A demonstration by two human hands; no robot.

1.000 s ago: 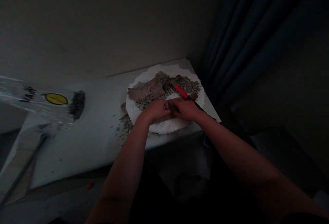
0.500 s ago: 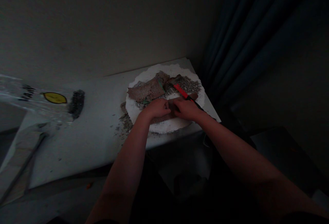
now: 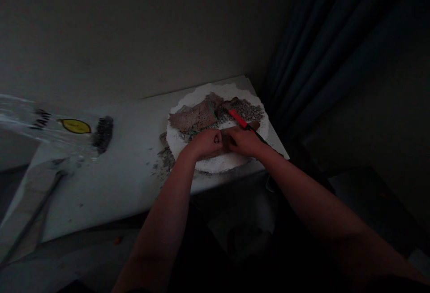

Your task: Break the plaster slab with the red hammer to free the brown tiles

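In the dim light, my left hand point(image 3: 205, 143) is closed at a long flat brown piece point(image 3: 225, 142), its fingers curled in. Close on its right, my right hand point(image 3: 244, 142) grips the same piece with bent fingers. The piece lies over a white round board with a scalloped rim point(image 3: 220, 165). Beyond my hands is a brown slab with a dotted pattern point(image 3: 193, 117). Grey gravel point(image 3: 249, 110) heaps at the board's far right. A red-and-black handled tool point(image 3: 238, 118) slants past my right hand; its kind is unclear.
The board rests on a white table point(image 3: 127, 167) near its right end. Crumbs point(image 3: 165, 156) lie beside the board. A clear plastic bag with a yellow label point(image 3: 76, 126) is at left, near a pale strip with a dark bar point(image 3: 36, 208). Dark curtains point(image 3: 319, 51) hang right.
My hands stay at the brown piece, with only slight finger movement. The view has shifted a little, so the bag and board appear slightly further right.
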